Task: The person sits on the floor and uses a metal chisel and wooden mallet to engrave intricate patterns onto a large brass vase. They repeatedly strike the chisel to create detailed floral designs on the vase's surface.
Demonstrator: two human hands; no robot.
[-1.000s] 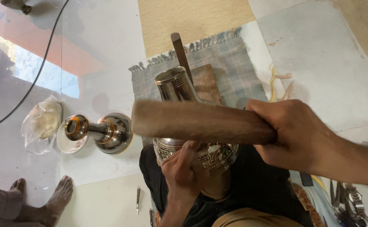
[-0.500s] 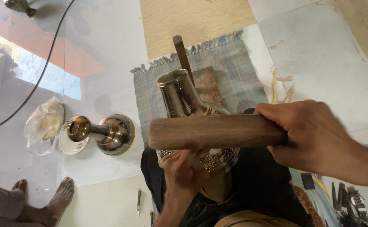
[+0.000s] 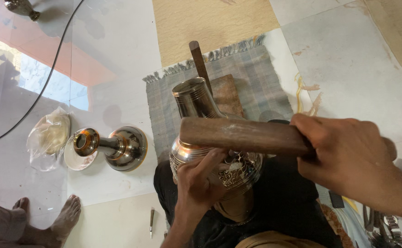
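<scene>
A silver metal vase (image 3: pixel 200 104) with an engraved belly lies tilted on my lap, its ribbed neck pointing away. My right hand (image 3: pixel 348 158) grips a thick brown wooden baton (image 3: pixel 242 134) held crosswise just above the vase's shoulder. My left hand (image 3: pixel 202 180) rests on the engraved belly, fingers pinched around a small tool whose tip is hidden under the baton. A dark cloth (image 3: pixel 283 206) covers my lap under the vase.
A second metal vase (image 3: pixel 113 146) lies on its side on the floor to the left, beside a plastic-wrapped dish (image 3: pixel 49 135). A grey fringed mat (image 3: pixel 256 87) holds a wooden block and stick. Another person's bare feet (image 3: pixel 58 220) at lower left. Black cable (image 3: pixel 40 92). Loose tools at lower right.
The wooden baton has swung down and towards me, from the vase's neck to its shoulder. My left hand stays on the belly.
</scene>
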